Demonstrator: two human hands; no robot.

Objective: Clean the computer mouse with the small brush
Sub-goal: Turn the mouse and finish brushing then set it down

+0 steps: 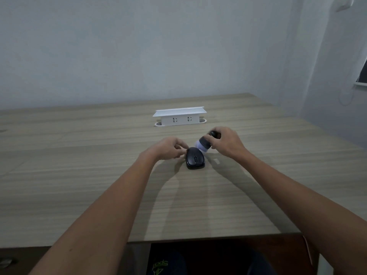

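Observation:
A black computer mouse lies on the wooden desk, its scroll wheel facing me. My left hand touches the mouse's far left side with its fingertips. My right hand grips a small dark brush with pale bristles. The brush is tilted, and its bristle end sits just beside the mouse's far right edge. Whether the bristles touch the mouse is blurred.
A white power socket box stands on the desk behind the mouse. The desk's front edge runs below my arms, and its right edge slants back toward the wall. A small pale scrap lies right of the mouse.

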